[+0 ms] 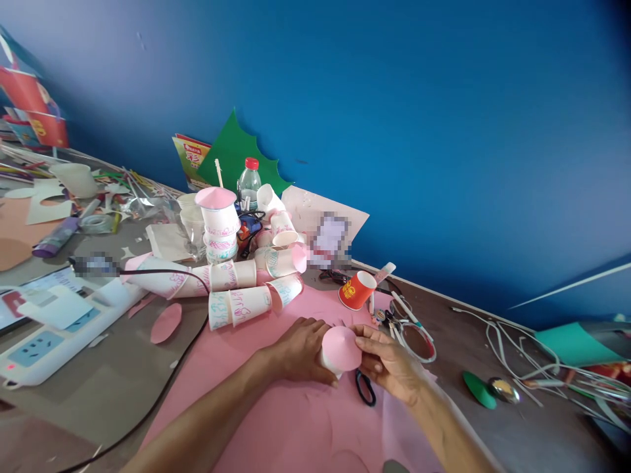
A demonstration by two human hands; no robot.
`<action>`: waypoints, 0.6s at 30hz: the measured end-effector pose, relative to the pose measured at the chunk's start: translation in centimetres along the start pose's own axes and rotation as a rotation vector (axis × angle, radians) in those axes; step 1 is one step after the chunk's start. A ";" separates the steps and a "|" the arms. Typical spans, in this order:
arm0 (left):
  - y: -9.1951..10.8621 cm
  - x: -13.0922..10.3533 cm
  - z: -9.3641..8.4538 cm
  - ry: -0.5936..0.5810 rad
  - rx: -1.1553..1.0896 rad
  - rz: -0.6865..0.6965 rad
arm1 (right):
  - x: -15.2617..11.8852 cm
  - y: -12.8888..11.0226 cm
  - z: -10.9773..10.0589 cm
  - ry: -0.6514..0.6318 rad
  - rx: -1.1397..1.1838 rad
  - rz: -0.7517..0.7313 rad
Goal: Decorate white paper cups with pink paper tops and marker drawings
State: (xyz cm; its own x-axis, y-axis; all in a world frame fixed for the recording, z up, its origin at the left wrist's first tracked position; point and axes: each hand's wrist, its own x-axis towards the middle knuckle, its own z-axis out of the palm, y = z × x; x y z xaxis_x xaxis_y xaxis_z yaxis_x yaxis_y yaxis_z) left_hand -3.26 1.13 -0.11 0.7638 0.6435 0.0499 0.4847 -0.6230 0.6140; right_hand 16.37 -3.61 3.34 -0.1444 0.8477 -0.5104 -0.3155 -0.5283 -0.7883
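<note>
The step in hand appears to be fitting a pink paper cone point(342, 345) onto a white paper cup point(330, 363), held over the pink sheet point(296, 427) on the desk point(158, 355). The left hand point(304, 353) has its grip curled around the cup's side; the right hand point(387, 358) has its fingers at the cone's right edge, though I cannot tell whether they pinch the paper or only rest against it. Judging from this, the next move calls for a steady cup and light, even pressure around the rim, since thin paper could crease. Scissors point(365, 387) lie just beside the right hand.
</note>
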 end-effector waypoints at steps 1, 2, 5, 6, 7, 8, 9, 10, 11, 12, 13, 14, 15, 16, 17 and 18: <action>-0.1 0.0 0.1 0.007 -0.005 0.003 | 0.0 0.0 0.0 -0.004 -0.004 0.005; -0.1 0.0 0.1 0.013 -0.008 0.005 | 0.1 0.0 -0.1 -0.011 -0.012 0.009; -0.3 0.0 0.2 0.019 -0.018 0.011 | 0.1 0.1 -0.3 -0.027 -0.033 0.001; -0.3 0.0 0.2 0.019 -0.021 0.014 | 0.0 0.2 -0.3 -0.030 -0.035 -0.003; -0.3 0.0 0.2 0.017 -0.022 0.015 | 0.0 0.2 -0.4 -0.031 -0.038 -0.008; -0.3 0.0 0.2 0.017 -0.024 0.014 | 0.0 0.3 -0.4 -0.031 -0.039 -0.011; -0.3 0.0 0.2 0.020 -0.026 0.014 | -0.1 0.3 -0.5 -0.032 -0.041 -0.012; -0.3 0.0 0.3 0.026 -0.026 0.017 | -0.1 0.4 -0.5 -0.033 -0.045 -0.012; -0.3 0.0 0.3 0.033 -0.025 0.022 | -0.1 0.4 -0.6 -0.034 -0.051 -0.012; -0.3 0.0 0.3 0.038 -0.023 0.028 | -0.1 0.5 -0.7 -0.035 -0.058 -0.013; -0.3 0.0 0.3 0.043 -0.020 0.034 | -0.1 0.6 -0.7 -0.035 -0.069 -0.012; -0.3 0.0 0.4 0.046 -0.016 0.039 | -0.1 0.7 -0.8 -0.034 -0.082 -0.011; -0.3 0.0 0.4 0.047 -0.011 0.041 | -0.2 0.7 -0.9 -0.030 -0.102 -0.011; -0.3 -0.1 0.4 0.048 -0.008 0.039 | -0.3 0.7 -0.9 -0.018 -0.132 -0.013; -0.3 -0.1 0.4 0.049 -0.008 0.036 | -0.4 0.6 -0.9 0.010 -0.180 -0.028; -0.3 -0.1 0.4 0.050 -0.009 0.032 | -0.6 0.4 -0.8 0.056 -0.252 -0.068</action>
State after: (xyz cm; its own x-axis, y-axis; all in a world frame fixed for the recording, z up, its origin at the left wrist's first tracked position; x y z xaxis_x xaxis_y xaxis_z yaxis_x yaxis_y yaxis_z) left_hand -3.32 1.12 -0.64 0.7565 0.6448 0.1090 0.4560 -0.6396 0.6188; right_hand 17.11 -4.40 3.06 -0.0763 0.8816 -0.4657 -0.0779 -0.4709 -0.8787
